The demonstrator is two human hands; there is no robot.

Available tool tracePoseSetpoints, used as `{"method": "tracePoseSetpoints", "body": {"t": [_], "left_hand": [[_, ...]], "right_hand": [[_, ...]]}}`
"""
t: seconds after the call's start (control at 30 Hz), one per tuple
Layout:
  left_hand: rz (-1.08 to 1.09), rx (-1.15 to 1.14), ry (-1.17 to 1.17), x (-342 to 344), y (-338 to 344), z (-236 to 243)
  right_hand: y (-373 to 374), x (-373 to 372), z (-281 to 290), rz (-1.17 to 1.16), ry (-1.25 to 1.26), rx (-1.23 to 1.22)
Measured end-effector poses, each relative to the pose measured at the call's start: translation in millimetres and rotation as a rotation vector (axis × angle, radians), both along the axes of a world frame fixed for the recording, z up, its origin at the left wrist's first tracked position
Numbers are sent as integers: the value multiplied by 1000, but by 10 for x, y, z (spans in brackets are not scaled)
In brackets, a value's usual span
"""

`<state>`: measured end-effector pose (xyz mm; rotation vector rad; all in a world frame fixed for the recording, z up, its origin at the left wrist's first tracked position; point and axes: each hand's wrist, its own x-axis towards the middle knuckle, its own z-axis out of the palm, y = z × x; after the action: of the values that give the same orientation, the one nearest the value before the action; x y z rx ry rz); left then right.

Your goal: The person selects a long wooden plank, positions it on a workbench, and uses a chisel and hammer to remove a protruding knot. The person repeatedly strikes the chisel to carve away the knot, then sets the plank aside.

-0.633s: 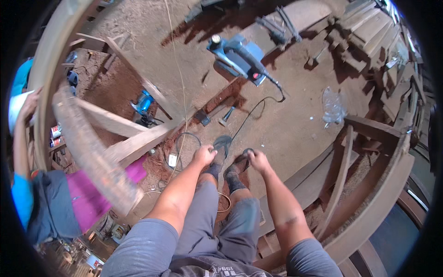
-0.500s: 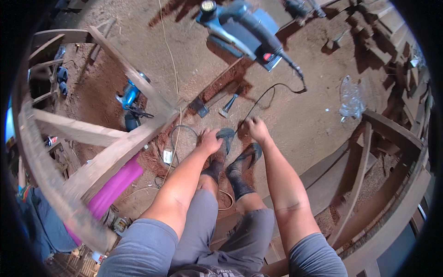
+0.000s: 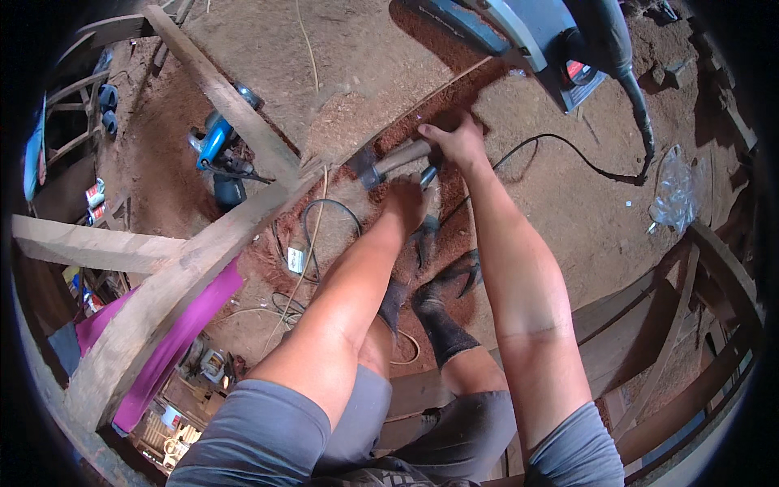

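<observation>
Low over the dusty floor, my left hand point(image 3: 406, 203) is closed around a chisel point(image 3: 428, 176); only its ringed end shows past the fingers, and the rest is hidden. A hammer point(image 3: 398, 160) with a pale wooden handle and a dark metal head lies just beyond it. My right hand point(image 3: 462, 144) is at the far end of that handle, with the thumb along it and the fingers curled mostly out of sight. Both hands are close together, past my sandalled feet.
A large blue power planer point(image 3: 527, 40) looms at the upper right, its black cord point(image 3: 568, 144) trailing toward my hands. Another blue power tool point(image 3: 217, 142) stands at the left beyond wooden beams point(image 3: 195, 256). Pink cloth point(image 3: 182, 341) hangs beside them. A clear plastic bag point(image 3: 677, 191) lies right.
The left hand has moved from beside my foot onto the chisel. My right hand has left the black cord area and reached the hammer's handle. The whole view has shifted, bringing the planer closer.
</observation>
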<state>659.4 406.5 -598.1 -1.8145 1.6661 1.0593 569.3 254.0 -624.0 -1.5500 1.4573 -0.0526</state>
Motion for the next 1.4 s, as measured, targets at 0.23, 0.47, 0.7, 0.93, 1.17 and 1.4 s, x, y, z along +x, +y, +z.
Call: {"method": "tracePoseSetpoints", "body": {"t": [0.23,0.47,0.7,0.93,1.17,1.4], "left_hand": [[-92,-392,148,5,637,621],[560,69,350,-207,918,2963],[515,-168,721,-576,350,5632],[-85,-596,1090,-1026,-977,7102],[178,356,1692,-2280,-1605,7731],[-343,329,1397,-3290,-384,7928]], "right_hand": [[577,-20,947,534,-72,-44],[1749,-1640,4011,-108,-276,383],[2714,-2977,6902,-404,-281,558],[3254,-2968,8112,-905,-139,16],[4111,-1886,8056,-1294,207,-139],[5072,-1013,7742,-1647,-65,-48]]}}
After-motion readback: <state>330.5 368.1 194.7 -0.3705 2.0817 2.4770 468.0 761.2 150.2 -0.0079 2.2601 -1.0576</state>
